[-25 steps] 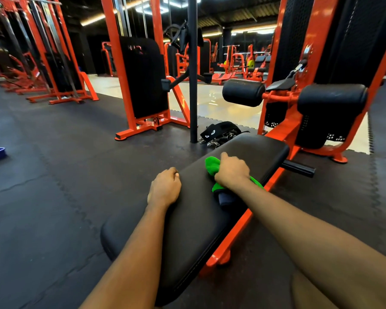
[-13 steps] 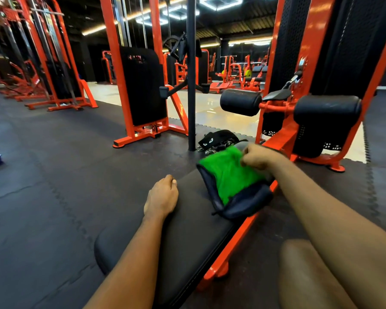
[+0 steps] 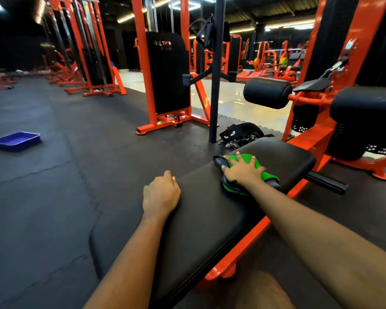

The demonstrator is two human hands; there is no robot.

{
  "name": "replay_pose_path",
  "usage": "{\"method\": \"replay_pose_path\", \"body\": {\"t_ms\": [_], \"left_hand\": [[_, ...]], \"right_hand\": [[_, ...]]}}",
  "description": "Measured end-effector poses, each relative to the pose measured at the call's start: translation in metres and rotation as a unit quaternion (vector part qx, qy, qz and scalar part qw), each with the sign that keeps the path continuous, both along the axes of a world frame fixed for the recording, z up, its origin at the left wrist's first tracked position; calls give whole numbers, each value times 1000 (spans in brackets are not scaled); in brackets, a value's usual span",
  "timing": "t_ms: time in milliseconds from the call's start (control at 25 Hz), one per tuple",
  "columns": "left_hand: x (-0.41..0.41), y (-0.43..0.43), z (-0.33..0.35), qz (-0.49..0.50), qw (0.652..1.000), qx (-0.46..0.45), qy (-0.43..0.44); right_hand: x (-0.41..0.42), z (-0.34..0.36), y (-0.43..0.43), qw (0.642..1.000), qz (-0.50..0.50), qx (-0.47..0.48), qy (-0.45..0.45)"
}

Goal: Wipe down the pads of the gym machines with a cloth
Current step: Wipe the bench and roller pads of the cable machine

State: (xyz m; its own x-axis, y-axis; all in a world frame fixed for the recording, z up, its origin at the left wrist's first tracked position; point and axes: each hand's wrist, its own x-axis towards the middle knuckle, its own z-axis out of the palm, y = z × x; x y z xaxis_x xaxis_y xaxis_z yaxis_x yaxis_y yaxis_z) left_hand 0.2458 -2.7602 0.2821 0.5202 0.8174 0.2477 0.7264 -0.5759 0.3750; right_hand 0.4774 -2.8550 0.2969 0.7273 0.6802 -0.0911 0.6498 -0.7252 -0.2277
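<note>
A long black seat pad [image 3: 201, 219] on an orange frame runs from the bottom centre toward the upper right. A green and dark grey cloth [image 3: 257, 169] lies spread on the pad's far half. My right hand [image 3: 242, 169] presses flat on the cloth with fingers spread. My left hand [image 3: 161, 194] rests on the pad's left edge, fingers curled over the side. Two black roller pads [image 3: 267, 92] sit on the orange machine behind the seat.
A black post [image 3: 215, 85] stands just beyond the pad, with a black belt and chains [image 3: 239, 134] at its foot. A blue tray [image 3: 17, 140] lies on the rubber floor at left. Orange cable machines [image 3: 165, 81] stand behind. My knee shows at the bottom.
My right hand lifted the bunched cloth, opened it out, and now presses it flat on the pad with spread fingers. My left hand has stayed on the pad's edge.
</note>
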Motion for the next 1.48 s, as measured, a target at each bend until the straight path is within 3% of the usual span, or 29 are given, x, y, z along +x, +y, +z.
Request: {"method": "replay_pose_path", "body": {"t_ms": [160,320,560,680,760,880,1000,1080,1240,1360,1480], "left_hand": [[-29,-1,-4,61,992,-13,111],[-62,2,-6,93,988,-10,120],[-94,-2,-10,105,988,-8,109],[-117,10,-15,133,985,-46,96],[-124,16,-15,115,988,-64,86],[-129,14,-14,115,990,-58,58],[-134,9,-20,157,985,-65,-21],[-133,7,-21,173,976,-79,-102],[-147,16,-27,180,940,-96,-272],[-183,26,-44,127,929,-205,-281],[-202,29,-30,88,896,-316,-299]], "right_hand": [[-14,-1,-4,998,55,18,-39],[-46,-20,-57,971,204,83,-97],[-5,1,17,992,77,50,-84],[-68,-4,52,969,208,59,-115],[-105,-14,31,941,311,81,-109],[-94,-22,-12,929,341,128,-67],[-51,-11,4,972,204,82,-82],[-62,-1,35,978,169,54,-111],[-170,-12,41,944,297,97,-102],[-247,-19,-9,921,359,130,-75],[-286,-25,-31,925,350,113,-100]]}}
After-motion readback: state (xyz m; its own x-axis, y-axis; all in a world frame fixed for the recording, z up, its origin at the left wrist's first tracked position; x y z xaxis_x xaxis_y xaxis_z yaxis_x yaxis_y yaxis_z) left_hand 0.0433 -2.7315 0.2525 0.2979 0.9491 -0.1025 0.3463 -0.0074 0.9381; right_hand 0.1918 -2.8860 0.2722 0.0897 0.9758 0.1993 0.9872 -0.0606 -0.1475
